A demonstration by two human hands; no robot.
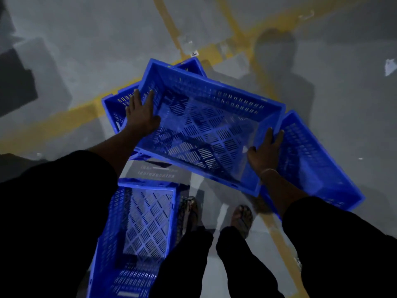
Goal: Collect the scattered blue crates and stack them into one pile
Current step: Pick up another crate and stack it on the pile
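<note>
Left hand (140, 114) grips one short end wall of the held crate (206, 127), fingers over the rim; right hand (265, 152) grips the opposite end. The crate is tilted above a second crate (113, 106). A third crate (311, 160) sits right, a fourth crate (137, 231) near the feet, on the floor (86, 39).

No readable text anywhere. Small white tag (194, 54) on the floor's yellow line (64, 119), just beyond the far corner of the held blue crate (206, 125), carries a dark mark, too small and blurred to read. Crate walls show only slots, no brand or number legible. White scrap (390, 66) far right of that crate: blank as far as visible.
</note>
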